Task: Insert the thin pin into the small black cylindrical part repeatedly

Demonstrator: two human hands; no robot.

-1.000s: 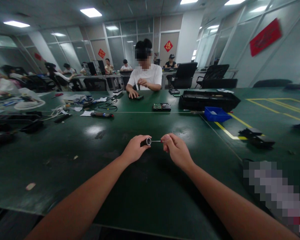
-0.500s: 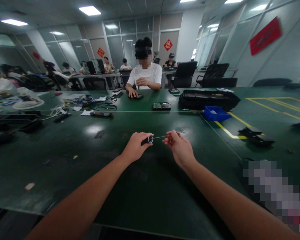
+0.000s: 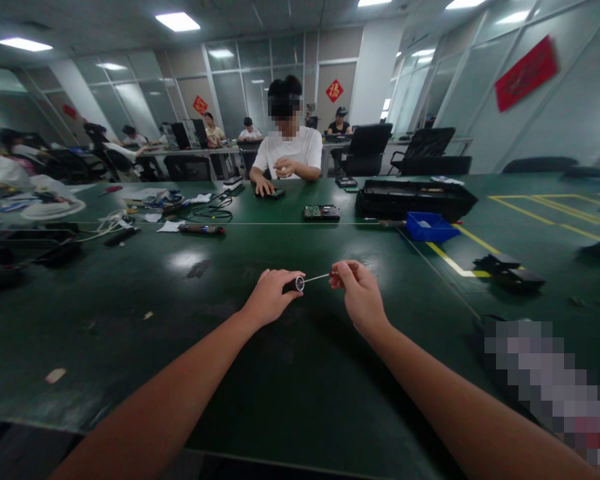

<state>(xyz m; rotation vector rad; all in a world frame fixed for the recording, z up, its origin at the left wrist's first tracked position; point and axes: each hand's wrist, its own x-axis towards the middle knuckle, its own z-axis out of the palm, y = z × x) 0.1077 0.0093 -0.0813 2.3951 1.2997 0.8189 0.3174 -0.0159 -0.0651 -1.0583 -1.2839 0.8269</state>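
We grasp the dark cylinder (image 3: 293,285) in our left hand (image 3: 271,297), ringed end toward our right hand (image 3: 363,293), which pinches a thin-shafted tool (image 3: 316,278), long axis running leftward to that end.

Tube (image 3: 291,286) in the left fingers (image 3: 284,275), rod (image 3: 316,277) from its mouth to the right fingers (image 3: 347,272), circuit-board unit (image 3: 321,213) on the table (image 3: 250,400) beyond both, bin (image 3: 431,227) ahead-right of the right fingers, case (image 3: 385,203) behind the bin, tool (image 3: 201,229) ahead-left of the left fingers

Forearms (image 3: 195,373) angled inward; left hand (image 3: 270,299) curled, right hand (image 3: 363,297) pinching.
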